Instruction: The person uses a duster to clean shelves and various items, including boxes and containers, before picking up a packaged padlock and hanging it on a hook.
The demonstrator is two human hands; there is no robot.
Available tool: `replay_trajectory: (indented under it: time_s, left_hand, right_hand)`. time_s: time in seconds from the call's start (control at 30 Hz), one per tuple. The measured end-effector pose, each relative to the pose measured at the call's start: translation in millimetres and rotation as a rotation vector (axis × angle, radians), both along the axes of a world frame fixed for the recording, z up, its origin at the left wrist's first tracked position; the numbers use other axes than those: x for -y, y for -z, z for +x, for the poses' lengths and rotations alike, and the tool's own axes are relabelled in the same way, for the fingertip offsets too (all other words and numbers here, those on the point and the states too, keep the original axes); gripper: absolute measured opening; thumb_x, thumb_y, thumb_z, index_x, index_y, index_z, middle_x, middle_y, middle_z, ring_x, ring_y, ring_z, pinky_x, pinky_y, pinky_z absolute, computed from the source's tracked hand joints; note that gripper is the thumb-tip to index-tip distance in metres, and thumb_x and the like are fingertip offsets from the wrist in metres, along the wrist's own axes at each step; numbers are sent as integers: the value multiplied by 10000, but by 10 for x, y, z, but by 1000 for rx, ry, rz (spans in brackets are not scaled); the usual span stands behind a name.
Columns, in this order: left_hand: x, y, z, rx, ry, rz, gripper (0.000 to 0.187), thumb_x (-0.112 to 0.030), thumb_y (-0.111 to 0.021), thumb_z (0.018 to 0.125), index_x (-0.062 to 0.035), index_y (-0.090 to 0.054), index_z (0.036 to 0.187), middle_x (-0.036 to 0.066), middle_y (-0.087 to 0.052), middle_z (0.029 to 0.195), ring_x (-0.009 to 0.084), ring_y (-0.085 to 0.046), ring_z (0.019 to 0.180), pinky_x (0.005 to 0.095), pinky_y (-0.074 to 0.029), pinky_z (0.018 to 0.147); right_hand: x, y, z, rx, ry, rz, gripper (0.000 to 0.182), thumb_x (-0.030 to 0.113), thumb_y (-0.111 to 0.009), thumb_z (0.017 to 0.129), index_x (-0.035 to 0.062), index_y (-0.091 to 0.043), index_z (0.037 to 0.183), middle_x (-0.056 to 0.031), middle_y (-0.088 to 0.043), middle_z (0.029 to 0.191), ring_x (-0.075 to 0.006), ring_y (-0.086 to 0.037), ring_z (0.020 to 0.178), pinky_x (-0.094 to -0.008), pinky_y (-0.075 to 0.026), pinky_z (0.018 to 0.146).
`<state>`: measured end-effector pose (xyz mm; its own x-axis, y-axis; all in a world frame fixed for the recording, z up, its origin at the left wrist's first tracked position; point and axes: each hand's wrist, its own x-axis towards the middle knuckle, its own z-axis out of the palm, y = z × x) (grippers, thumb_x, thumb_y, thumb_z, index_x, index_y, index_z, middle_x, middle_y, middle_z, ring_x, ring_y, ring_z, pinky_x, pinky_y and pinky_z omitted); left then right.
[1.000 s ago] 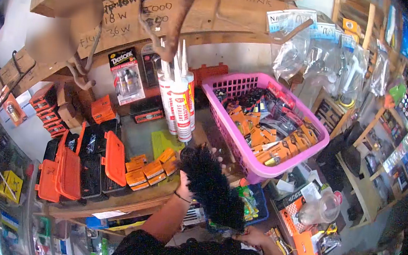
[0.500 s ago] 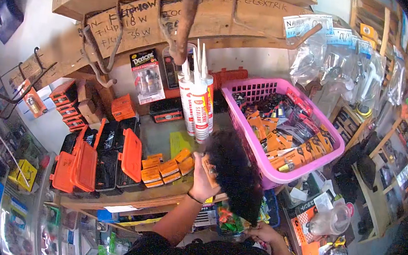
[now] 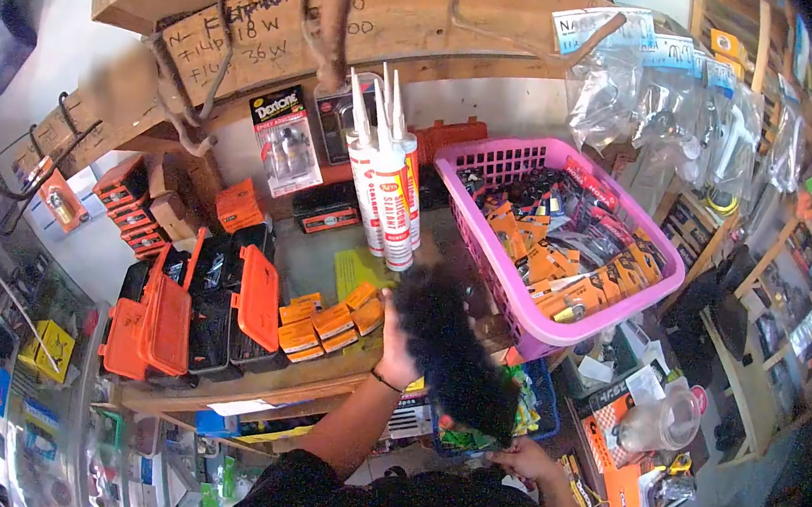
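Observation:
A dark, fuzzy-edged brush-like thing point(image 3: 459, 360) slants between my hands and blocks part of the view. My left hand point(image 3: 397, 348) is raised at its upper left side, fingers mostly hidden behind it. My right hand point(image 3: 525, 459) has its fingers bent at the lower end of the dark thing; what they hold is hard to make out. Left of my left hand, small orange boxes point(image 3: 332, 320) lie in rows on the shelf. White sealant tubes point(image 3: 387, 196) stand behind, near a yellow-green card point(image 3: 360, 270). A pink basket point(image 3: 557, 333) full of orange-carded packets is to the right.
Open black toolboxes with orange lids point(image 3: 260, 302) stand at left. A blister pack point(image 3: 288, 145) hangs behind. Metal hooks point(image 3: 337, 25) stick out above. Plastic bags point(image 3: 604, 101) hang at upper right. A blue basket point(image 3: 547, 425) and a clear jar point(image 3: 662, 423) sit lower right.
The view has shifted slightly. An orange item seen at my left hand's fingers before is no longer visible there. The dark thing still lies between my hands.

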<state>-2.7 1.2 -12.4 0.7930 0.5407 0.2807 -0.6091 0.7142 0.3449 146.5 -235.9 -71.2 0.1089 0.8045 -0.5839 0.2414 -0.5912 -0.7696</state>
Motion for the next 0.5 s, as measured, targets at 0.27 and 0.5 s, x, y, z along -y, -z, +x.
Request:
replay_trajectory:
  time_s: [0.27, 0.5]
  left_hand:
    - [-225, 346, 55, 295, 180, 56, 575, -517, -343, 866, -77, -426, 1226, 150, -527, 1117, 341, -516, 1019, 461, -447, 837]
    - [-187, 335, 70, -56, -6, 126, 655, -622, -322, 822, -114, -439, 1219, 110, -553, 1085, 304, -528, 1024, 438, -461, 828]
  right_hand:
    - [26, 485, 169, -22, -64, 75, 469, 379, -664, 751, 93, -459, 441, 7, -415, 386, -92, -365, 297, -261, -274, 302]
    - [32, 386, 169, 40, -178, 50, 458, 323, -649, 779, 109, -434, 436, 16, -416, 395, -77, -350, 308, -251, -261, 318]
